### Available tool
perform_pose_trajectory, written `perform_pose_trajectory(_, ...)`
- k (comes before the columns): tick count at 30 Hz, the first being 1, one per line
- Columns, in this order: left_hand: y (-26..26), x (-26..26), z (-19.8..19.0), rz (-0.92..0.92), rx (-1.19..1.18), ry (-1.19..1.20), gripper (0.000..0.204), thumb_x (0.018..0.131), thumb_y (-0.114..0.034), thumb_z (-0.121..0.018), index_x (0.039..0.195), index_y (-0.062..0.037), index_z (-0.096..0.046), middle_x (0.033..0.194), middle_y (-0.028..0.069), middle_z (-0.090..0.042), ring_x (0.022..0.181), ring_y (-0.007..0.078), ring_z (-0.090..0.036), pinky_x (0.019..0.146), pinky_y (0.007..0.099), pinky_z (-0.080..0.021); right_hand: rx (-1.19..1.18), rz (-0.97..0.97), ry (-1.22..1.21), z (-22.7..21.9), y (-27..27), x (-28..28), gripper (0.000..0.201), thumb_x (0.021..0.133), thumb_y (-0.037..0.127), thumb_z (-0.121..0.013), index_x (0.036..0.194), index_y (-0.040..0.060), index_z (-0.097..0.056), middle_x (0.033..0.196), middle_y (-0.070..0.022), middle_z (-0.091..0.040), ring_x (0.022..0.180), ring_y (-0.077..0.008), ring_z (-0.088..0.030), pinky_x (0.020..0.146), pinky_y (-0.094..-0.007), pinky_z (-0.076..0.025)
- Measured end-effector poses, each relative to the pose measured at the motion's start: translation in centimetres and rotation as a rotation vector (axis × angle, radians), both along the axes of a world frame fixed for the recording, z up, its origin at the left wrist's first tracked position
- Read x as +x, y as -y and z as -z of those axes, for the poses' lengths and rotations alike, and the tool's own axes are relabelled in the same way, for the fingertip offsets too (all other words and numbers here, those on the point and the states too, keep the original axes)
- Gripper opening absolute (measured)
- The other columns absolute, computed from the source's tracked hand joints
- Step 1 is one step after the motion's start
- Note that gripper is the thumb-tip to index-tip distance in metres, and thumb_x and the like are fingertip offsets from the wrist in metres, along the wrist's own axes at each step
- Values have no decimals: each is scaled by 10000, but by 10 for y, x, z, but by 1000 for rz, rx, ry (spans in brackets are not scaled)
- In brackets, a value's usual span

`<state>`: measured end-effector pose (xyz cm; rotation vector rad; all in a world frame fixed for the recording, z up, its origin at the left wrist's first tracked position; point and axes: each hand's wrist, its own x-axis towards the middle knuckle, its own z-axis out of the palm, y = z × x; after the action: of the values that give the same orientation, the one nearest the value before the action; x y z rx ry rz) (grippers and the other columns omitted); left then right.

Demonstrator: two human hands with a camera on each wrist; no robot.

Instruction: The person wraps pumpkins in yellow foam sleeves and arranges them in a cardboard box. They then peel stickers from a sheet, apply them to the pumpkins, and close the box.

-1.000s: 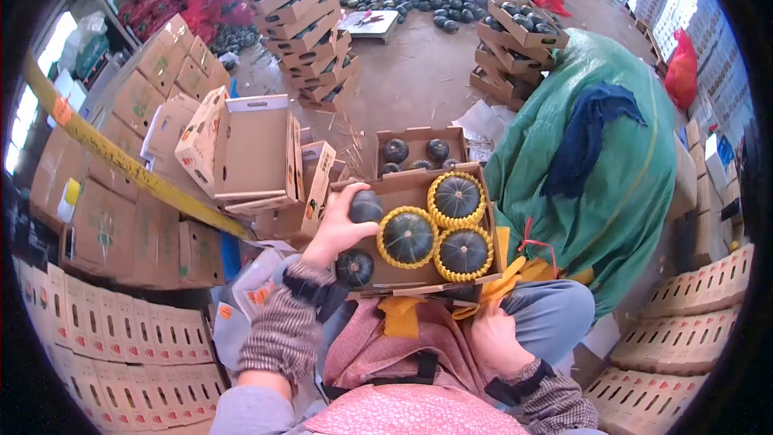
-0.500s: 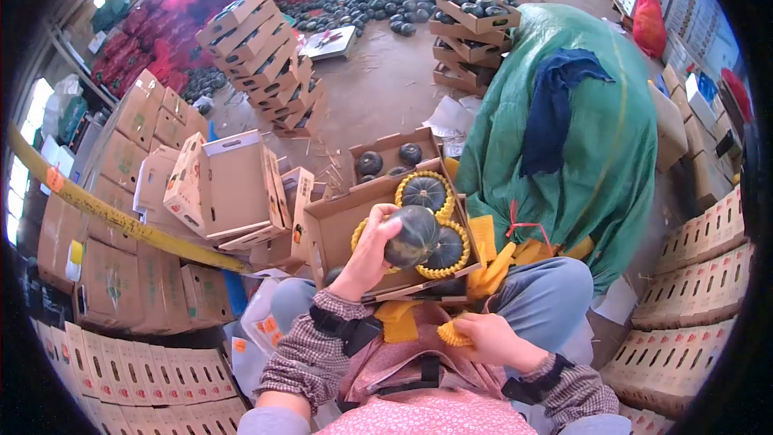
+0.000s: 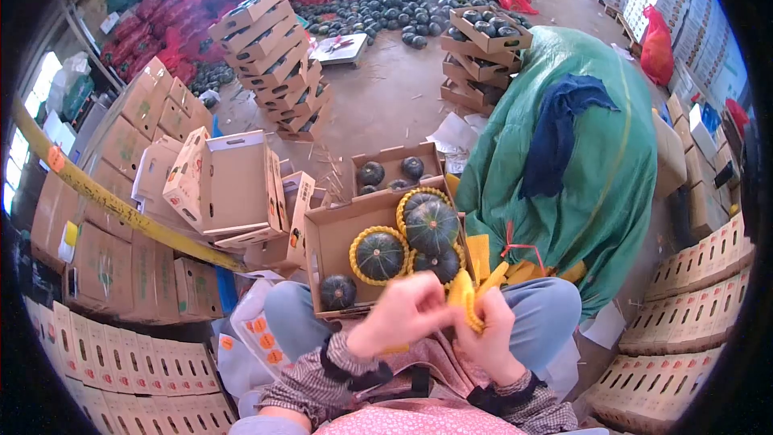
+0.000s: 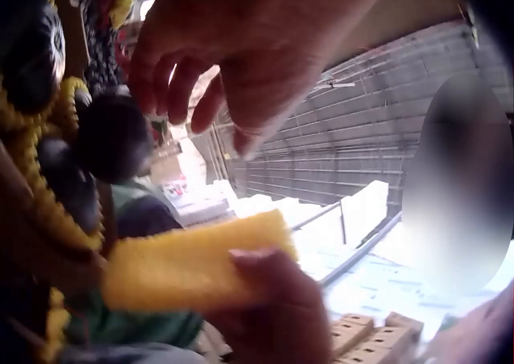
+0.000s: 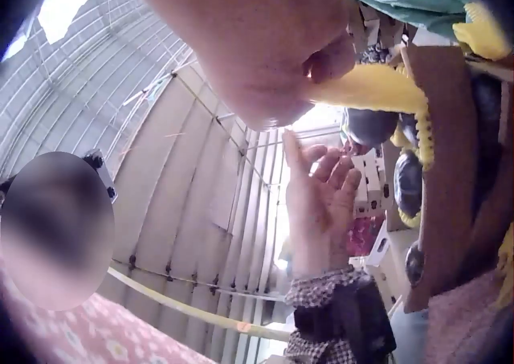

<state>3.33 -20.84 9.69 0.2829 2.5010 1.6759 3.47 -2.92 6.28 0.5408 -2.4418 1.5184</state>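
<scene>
My right hand (image 3: 493, 334) grips a yellow foam net sleeve (image 4: 197, 263) above my lap, in front of the carton. Beside it is my left hand (image 3: 407, 314), its fingers loosely bent with nothing in them, as the right wrist view shows of that hand (image 5: 321, 195). A bare dark green squash (image 3: 432, 225) rests on top of the netted squashes at the carton's right side. Another netted squash (image 3: 379, 255) lies left of it in the cardboard carton (image 3: 326, 229). One more bare squash (image 3: 337, 292) sits in the near left corner.
Yellow foam nets (image 3: 481, 258) lie right of the carton, by a large green sack (image 3: 596, 217). Behind stands a second carton (image 3: 358, 167) with squashes. Empty cartons (image 3: 237, 185) are at the left. Farther back are stacked cartons (image 3: 270, 56) and a squash heap (image 3: 394, 0).
My left hand carried the bare squash from the carton's left side, laid it on the netted ones and let go, then drew back toward my right hand. The right hand picked up and raised a foam net.
</scene>
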Motion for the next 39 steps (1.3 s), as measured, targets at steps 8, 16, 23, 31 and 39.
perform_pose_trajectory(8, 4, 9, 20, 135, 234, -189, 169, 919, -144, -602, 899, 11, -539, 819, 95, -444, 719, 228, -453, 641, 299, -398, -693, -394, 713, -3, 8, 8, 420, 731, 101, -831, 950, 56, -474, 970, -25, -526, 879, -66, -495, 708, -219, -434)
perform_pose_trajectory(16, 3, 23, 13, -132, 27, -273, 138, 812, -56, -726, 845, -12, -599, 796, 52, -556, 714, 124, -561, 686, 245, -480, -515, 6, 228, 1, 26, 1, 306, 793, -49, -651, 1027, 26, -469, 832, -57, -597, 684, -104, -571, 647, -253, -490)
perform_pose_trajectory(23, -3, 24, 6, -278, 238, -6, 319, 797, -152, -761, 984, 17, -565, 834, 75, -580, 731, 139, -596, 676, 262, -501, -403, -77, 272, -7, 24, 10, 355, 779, -12, -724, 1015, 18, -460, 890, -78, -630, 747, -105, -614, 658, -229, -503)
perform_pose_trajectory(31, -7, 29, 9, -278, 159, -176, 283, 816, -125, -688, 1025, 31, -579, 897, 150, -556, 778, 290, -575, 712, 362, -491, -389, -49, 196, 6, 16, 6, 333, 830, 15, -664, 1060, 40, -424, 926, -29, -516, 817, -84, -529, 718, -203, -442)
perform_pose_trajectory(39, -6, 23, 25, -215, -9, -523, 303, 898, -164, -619, 1078, 74, -570, 995, 158, -542, 888, 294, -556, 804, 360, -469, -379, 9, 150, -4, 30, -1, 442, 782, -80, -546, 1197, 17, -426, 1051, -71, -485, 977, -136, -517, 845, -226, -431)
